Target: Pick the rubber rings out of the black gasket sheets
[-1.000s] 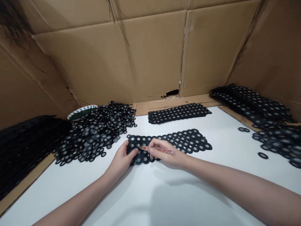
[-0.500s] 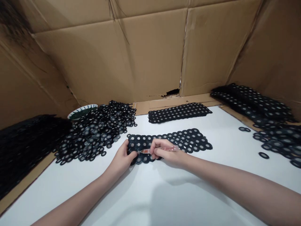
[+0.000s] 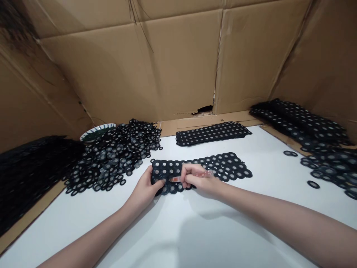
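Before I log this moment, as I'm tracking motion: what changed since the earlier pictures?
The right grip moved slightly rightward with the slim red clear-wrapped tool, whose tip also came nearer the person. Nothing was grasped or released. The left grip stayed on the left end of the black ring-patterned sheet.

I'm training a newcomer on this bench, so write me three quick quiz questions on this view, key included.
1. Which hand holds the pen-like tool?
2. True or false: the striped-rim dish is on the left side of the view, by the heap of loose rings.
3. Fill in the blank: the left hand touches the ____ end of the nearer sheet of joined rings.

Key: 1. The right hand. 2. True. 3. Left.
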Demonstrator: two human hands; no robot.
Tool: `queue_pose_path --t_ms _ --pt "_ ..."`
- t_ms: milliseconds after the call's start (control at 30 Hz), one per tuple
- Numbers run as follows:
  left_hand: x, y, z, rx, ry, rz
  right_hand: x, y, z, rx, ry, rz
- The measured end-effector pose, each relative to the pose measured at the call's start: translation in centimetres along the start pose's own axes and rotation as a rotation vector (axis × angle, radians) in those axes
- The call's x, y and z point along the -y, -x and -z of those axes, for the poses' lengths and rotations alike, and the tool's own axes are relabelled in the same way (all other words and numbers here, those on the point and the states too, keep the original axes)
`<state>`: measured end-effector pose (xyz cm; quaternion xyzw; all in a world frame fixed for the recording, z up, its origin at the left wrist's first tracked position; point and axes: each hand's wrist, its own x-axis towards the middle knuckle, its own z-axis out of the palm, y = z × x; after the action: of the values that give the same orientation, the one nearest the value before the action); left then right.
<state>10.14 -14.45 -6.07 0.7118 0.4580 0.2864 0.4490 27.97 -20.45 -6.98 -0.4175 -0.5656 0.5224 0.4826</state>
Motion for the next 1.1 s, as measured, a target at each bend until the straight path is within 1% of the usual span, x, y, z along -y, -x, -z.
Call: queue_pose_path --t_ms 100,200,300,367,467,600,700,800,867,1000,1100 --pt "-0.2 0.0 -0.1 -0.015 0.000 0.008 -0.5 0.1 -0.2 0.053 0.022 0.006" --pt "-0.5 0.4 -0.2 -0.038 -0.009 -0.005 -0.8 0.2 -0.4 0.066 0.193 0.046" --pt "-0.9 1.2 -0.5 -0.101 -0.134 -0.056 -0.8 0.5 -0.8 0.057 0.402 0.124" --pt "-1.3 1.8 -0.6 -0.129 -0.222 -0.086 -0.7 0.8 -1.0 0.055 0.444 0.157" --pt "-1.7 2.2 -0.7 -0.119 -0.280 -0.098 -0.5 0.8 -1.3 0.038 0.389 0.148" --pt "-1.8 2.2 -0.6 -0.091 -0.333 -0.077 -0.2 0.1 -1.0 -0.018 0.105 0.017" --pt "-1.4 1.9 -0.4 -0.064 -0.324 -0.083 -0.2 -0.5 -0.1 -0.003 -0.047 -0.052" --pt "-0.6 1.5 0.0 -0.048 -0.289 -0.060 -0.5 -0.7 0.6 0.001 -0.137 -0.050" --pt "-0.1 1.2 0.1 -0.042 -0.254 -0.052 -0.4 -0.6 0.7 0.025 -0.131 -0.050" --pt "0.4 0.9 0.2 -0.043 -0.192 -0.081 0.3 0.0 0.3 0.112 -0.002 -0.080" --pt "0.5 0.9 0.2 -0.049 -0.175 -0.084 0.6 0.1 0.0 0.120 0.009 -0.093"
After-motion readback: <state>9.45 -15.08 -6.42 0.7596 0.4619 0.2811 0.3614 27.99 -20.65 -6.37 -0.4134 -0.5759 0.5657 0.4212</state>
